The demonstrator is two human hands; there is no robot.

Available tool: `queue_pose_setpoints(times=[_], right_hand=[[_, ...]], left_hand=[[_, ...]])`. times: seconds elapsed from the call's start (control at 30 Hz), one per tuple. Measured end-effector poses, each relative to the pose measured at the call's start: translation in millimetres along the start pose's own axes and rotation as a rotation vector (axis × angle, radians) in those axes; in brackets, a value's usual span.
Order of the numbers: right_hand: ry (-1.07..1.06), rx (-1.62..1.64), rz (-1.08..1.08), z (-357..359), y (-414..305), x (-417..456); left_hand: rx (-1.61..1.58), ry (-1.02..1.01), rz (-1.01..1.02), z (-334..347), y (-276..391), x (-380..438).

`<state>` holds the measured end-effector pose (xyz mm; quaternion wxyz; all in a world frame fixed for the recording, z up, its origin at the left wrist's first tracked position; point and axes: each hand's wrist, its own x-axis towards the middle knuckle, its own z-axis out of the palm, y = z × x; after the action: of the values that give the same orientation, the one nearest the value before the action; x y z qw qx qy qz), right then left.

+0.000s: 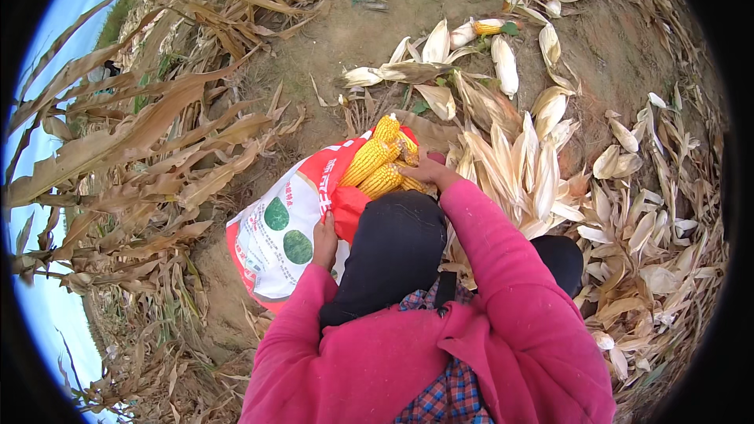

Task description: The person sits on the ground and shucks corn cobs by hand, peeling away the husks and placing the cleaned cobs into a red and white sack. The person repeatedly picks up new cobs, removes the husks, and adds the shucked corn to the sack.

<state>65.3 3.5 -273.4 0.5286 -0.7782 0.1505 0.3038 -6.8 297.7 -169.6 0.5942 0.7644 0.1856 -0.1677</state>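
Note:
A red and white woven plastic sack bearing print lies on the ground before my knee, its mouth towards the upper right. Several husked yellow corn cobs fill the mouth. My left hand grips the folded red rim on the near side, its thumb on the fabric. At the opposite side of the mouth, my right hand touches the cobs, its fingertips near their ends; whether it grips a cob or the rim behind them is unclear. The sack's lower part hides any contents.
Pale dry corn husks are heaped right of the sack. Unhusked ears lie on bare soil further off, along with a partly husked cob. Dry corn stalks stand along the left. More husks spread at the far right.

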Motion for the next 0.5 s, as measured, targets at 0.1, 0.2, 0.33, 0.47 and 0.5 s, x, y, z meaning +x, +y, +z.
queue_pose_setpoints(times=[0.1, 0.2, 0.33, 0.47, 0.5], right_hand=[[-0.026, -0.010, -0.074, 1.6, -8.2, -24.9], [0.107, 0.020, -0.070, 17.2, -11.5, -44.0], [0.123, 0.069, -0.123, 26.5, -2.6, -58.7], [-0.007, 0.174, -0.205, 48.5, 36.9, -29.2], [-0.107, 0.274, -0.181, 57.6, 39.7, -29.8]], left_hand=[[0.204, -0.022, 0.057, 2.9, 8.6, -0.7], [0.279, -0.044, 0.129, -12.1, -24.0, 23.0], [0.158, -0.017, 0.014, 3.3, -2.3, 11.1], [0.242, 0.028, -0.002, 18.7, 12.4, 9.7], [0.316, 0.048, 0.027, 22.7, 18.0, 8.0]])
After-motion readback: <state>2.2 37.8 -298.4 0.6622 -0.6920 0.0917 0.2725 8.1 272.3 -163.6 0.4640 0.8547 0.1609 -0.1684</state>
